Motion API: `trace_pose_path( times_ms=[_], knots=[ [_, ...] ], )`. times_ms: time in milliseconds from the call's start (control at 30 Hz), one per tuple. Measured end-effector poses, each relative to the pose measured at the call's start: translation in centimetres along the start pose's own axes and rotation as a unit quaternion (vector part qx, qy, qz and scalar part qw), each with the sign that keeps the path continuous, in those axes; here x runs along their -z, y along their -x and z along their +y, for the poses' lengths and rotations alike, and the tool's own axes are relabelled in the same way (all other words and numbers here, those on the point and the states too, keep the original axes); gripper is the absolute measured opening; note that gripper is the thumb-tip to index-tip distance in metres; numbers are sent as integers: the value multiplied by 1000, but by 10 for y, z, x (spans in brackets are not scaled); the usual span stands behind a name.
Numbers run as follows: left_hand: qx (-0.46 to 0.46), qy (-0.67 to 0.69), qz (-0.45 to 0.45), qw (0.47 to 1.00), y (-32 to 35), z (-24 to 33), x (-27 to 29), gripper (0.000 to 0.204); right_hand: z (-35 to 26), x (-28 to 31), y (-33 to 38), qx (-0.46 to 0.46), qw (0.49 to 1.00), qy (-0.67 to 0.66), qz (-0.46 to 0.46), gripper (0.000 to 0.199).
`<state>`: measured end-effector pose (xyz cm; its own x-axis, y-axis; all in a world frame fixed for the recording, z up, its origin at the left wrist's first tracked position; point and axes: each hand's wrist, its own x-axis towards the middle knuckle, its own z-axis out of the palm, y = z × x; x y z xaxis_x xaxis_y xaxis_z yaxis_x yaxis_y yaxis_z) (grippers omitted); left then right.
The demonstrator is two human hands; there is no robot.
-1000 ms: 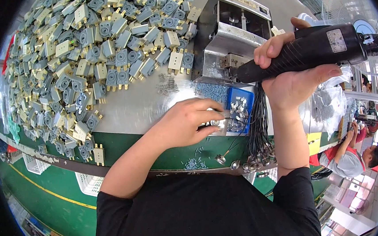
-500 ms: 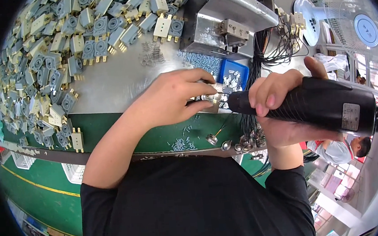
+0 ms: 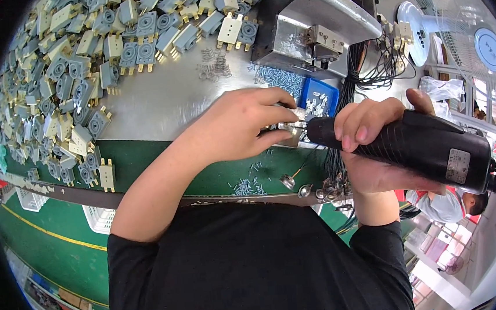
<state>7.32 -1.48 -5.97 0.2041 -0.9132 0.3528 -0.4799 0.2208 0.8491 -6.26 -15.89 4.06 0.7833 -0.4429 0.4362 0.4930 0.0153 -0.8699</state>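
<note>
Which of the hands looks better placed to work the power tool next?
Probably the right hand: it grips the black power tool, whose tip points at the small metal part. The left hand is occupied holding that part. Whether tip and part touch is unclear.

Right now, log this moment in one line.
left hand: holding small shiny part; right hand: gripping black power screwdriver, pointed toward part; contact unclear; blue tray: small metal pieces inside
</note>
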Motion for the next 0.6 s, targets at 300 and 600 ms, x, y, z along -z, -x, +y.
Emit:
trace_pose_path(
  times_ms=[300,600],
  knots=[
    [-8,-12,11,1000,4,-2,1,30,-1,-11,10,9,998,-54,7,128],
    [-11,-20,17,1000,4,-2,-1,29,6,-10,7,59,997,-29,-35,99]
  ],
)
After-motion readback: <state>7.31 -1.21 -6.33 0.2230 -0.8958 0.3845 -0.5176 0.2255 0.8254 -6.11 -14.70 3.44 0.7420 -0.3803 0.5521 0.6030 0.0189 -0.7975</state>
